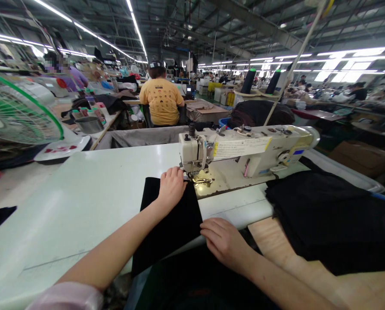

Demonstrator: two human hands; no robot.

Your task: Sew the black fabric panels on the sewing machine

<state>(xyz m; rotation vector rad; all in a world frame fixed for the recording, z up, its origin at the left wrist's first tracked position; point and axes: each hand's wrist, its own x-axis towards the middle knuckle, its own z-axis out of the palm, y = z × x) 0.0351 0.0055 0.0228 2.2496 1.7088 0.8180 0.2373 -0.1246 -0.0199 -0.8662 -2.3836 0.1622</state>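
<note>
A black fabric piece (169, 230) lies on the pale table in front of a sewing machine (231, 150), its near end hanging over the table edge. My left hand (172, 187) is at the far end of the fabric, close to the needle and presser foot, with its fingers together and curled on the cloth. Lower down, my right hand (223, 241) pinches the right edge of the same piece near the front of the table. The fingertips of my left hand are partly hidden behind its knuckles.
A stack of black cloth (337, 219) lies on a wooden board (296, 258) at the right. A green-rimmed fan (24, 112) stands at the left. Ahead sits a person in a yellow shirt (162, 99). Dark thread cones (249, 82) stand behind the machine.
</note>
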